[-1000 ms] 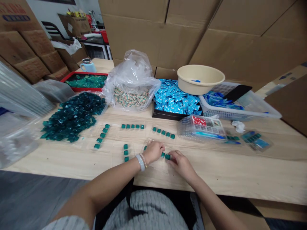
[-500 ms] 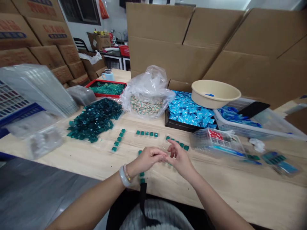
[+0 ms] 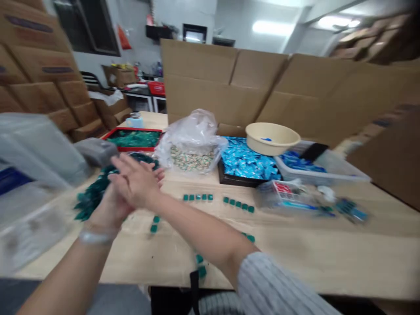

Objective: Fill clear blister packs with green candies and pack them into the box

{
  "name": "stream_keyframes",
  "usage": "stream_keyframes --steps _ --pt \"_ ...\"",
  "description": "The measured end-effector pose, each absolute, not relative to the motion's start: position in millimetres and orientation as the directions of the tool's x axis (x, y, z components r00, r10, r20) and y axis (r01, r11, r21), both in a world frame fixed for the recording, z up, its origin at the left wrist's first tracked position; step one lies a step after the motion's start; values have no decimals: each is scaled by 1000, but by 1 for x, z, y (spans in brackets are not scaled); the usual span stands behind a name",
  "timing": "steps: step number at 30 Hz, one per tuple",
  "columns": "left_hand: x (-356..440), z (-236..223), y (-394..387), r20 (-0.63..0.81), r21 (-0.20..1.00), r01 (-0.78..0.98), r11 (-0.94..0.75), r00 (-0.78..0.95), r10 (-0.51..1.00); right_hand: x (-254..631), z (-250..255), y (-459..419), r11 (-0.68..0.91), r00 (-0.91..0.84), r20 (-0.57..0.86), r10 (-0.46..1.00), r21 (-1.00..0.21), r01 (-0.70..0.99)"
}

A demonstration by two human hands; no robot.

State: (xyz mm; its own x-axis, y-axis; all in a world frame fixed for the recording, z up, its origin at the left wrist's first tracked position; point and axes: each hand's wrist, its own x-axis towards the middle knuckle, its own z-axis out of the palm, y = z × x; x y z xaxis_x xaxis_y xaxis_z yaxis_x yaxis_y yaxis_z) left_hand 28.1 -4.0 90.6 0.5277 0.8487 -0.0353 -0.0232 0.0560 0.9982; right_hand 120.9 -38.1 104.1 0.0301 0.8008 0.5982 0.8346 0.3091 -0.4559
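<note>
My left hand, with a pale bangle at the wrist, and my right hand lie against each other, palm towards palm. Both have outstretched fingers, somewhat blurred. They hover in front of the heap of dark teal, glossy pieces, hiding much of it. Whether anything small sits between the palms cannot be made out. Small green squares stand in short rows on the table: a middle row, a right row and a left row, partly behind my right forearm. More green squares lie near the front edge.
Behind are a red tray of green pieces, a clear bag of small wrapped pieces, a black tray of blue packets and a cream basin. Clear plastic containers stand left; a plastic box stands right. Cardboard walls the back.
Both hands have moved left and away from me, from the table's middle to the teal heap. Fingertips that met now give way to palms laid together. The camera view has tilted up.
</note>
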Motion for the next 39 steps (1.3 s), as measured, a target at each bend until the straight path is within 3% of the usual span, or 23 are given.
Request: stream_keyframes --steps 2,5,7,8,10,12,14,16,19,22,26,31,33,36,39 --pt "27 97 -26 -79 975 -99 201 687 723 131 76 -51 293 -27 573 819 -377 879" --pt "29 85 -49 30 971 -182 153 733 679 189 23 -114 121 95 488 868 -393 911" --pt "46 61 -71 1 995 -61 77 789 615 237 -9 -178 -72 305 416 857 -490 869" --pt "60 46 -86 -79 997 74 31 848 524 259 -22 -211 -179 423 394 816 -523 833" --pt "92 16 -119 -166 948 243 -204 929 331 288 -40 -273 -366 598 316 736 -558 745" --pt "123 -8 -151 -80 807 191 -559 973 216 297 -50 -319 -380 559 237 794 -524 762" --pt "145 -24 -175 -26 596 135 -792 988 149 291 -56 -350 -315 421 155 894 -450 835" --pt "156 -32 -189 -26 441 99 -892 995 98 282 -58 -368 -265 316 84 945 -371 890" --pt "159 -34 -199 -19 370 20 -929 1000 14 276 -62 -386 -265 298 65 952 -310 913" --pt "159 -28 -207 49 411 -56 -910 998 -40 280 -66 -402 -273 325 135 936 -305 912" --pt "162 -15 -217 108 576 -65 -815 994 -3 298 -63 -418 -268 367 251 896 -356 895" --pt "177 -14 -226 165 738 36 -674 959 232 323 -28 -432 -134 381 294 877 -613 779" --pt "190 -12 -230 157 790 86 -607 928 337 333 -12 -438 -124 430 240 870 -738 663" --pt "218 2 -238 163 841 79 -536 906 390 357 7 -444 -174 621 87 779 -921 347" --pt "261 27 -244 117 881 80 -466 918 379 397 24 -439 -101 799 12 601 -991 92"
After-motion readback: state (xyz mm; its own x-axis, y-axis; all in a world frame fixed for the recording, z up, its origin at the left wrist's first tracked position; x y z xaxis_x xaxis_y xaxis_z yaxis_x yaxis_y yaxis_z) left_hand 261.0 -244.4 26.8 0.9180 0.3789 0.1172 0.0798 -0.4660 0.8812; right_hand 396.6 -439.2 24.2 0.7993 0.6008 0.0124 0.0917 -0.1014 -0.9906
